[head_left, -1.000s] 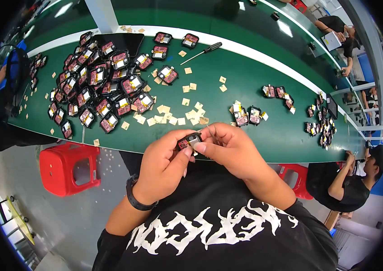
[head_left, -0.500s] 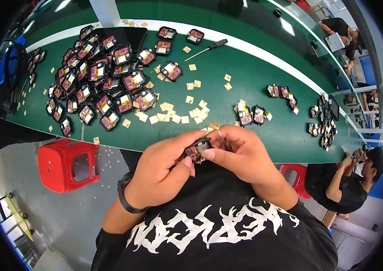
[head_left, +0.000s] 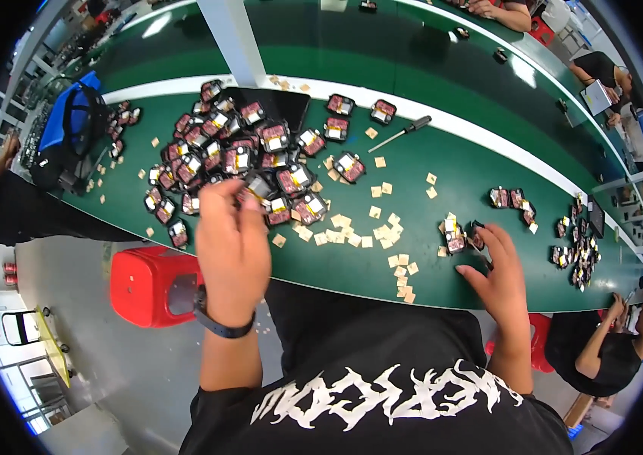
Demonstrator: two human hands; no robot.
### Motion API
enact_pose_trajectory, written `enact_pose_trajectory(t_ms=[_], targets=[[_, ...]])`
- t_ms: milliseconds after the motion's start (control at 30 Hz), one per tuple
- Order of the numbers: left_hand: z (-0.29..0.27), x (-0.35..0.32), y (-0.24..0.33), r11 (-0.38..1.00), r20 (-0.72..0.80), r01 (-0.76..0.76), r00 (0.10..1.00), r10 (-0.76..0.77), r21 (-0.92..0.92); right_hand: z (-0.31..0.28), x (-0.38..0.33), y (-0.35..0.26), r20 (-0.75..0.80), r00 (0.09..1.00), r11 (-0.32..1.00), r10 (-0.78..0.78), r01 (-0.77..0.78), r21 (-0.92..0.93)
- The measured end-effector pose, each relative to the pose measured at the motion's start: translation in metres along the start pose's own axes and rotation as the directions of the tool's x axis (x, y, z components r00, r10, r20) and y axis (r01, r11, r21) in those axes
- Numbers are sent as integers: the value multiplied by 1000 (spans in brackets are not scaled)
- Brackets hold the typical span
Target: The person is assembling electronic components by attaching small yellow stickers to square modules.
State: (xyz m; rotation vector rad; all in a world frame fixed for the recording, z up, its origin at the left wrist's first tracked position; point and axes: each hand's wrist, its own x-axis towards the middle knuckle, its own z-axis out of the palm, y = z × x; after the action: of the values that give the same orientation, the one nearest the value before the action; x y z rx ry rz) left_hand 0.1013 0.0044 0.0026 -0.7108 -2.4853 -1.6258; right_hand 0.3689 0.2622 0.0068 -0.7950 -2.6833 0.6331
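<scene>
At the pile on the left, my left hand [head_left: 234,246] is closed, thumb and fingers pinching a small black-cased circuit board module [head_left: 260,186]. The pile [head_left: 234,159] holds several such modules, with red boards, silver patches and yellow tape. Over to the right, my right hand [head_left: 502,277] has its thumb spread from the fingers, and thin metal tweezers [head_left: 481,256] lie within its grip. Its fingertips are at another black-cased module [head_left: 477,233], partly hidden by them. Just left of that, one more module [head_left: 454,239] rests on the green table.
Small beige square pieces [head_left: 344,231] are scattered over the green table [head_left: 321,265]. A screwdriver [head_left: 401,133] lies toward the far edge, with loose modules [head_left: 349,167] nearby. More modules [head_left: 585,254] cluster at the right. A red stool [head_left: 147,287] stands at left; another person [head_left: 602,349] sits at right.
My hands have parted from in front of my chest. The left went to the pile and grips a module there; the right reached to the modules at right. The view has shifted.
</scene>
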Motion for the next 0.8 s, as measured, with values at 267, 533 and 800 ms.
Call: enact_pose_trajectory(t_ms=[267, 533, 800], targets=[[-19, 103, -14, 648, 206, -281, 960, 191, 708, 9, 4, 18, 3, 992, 991, 125, -125, 58], [-12, 92, 14, 589, 30, -161, 974, 226, 792, -4, 3, 27, 8, 990, 960, 139, -137, 244], [106, -65, 78, 557, 897, 735, 440, 43, -387, -12, 1, -10, 5, 986, 816, -168, 136, 561]])
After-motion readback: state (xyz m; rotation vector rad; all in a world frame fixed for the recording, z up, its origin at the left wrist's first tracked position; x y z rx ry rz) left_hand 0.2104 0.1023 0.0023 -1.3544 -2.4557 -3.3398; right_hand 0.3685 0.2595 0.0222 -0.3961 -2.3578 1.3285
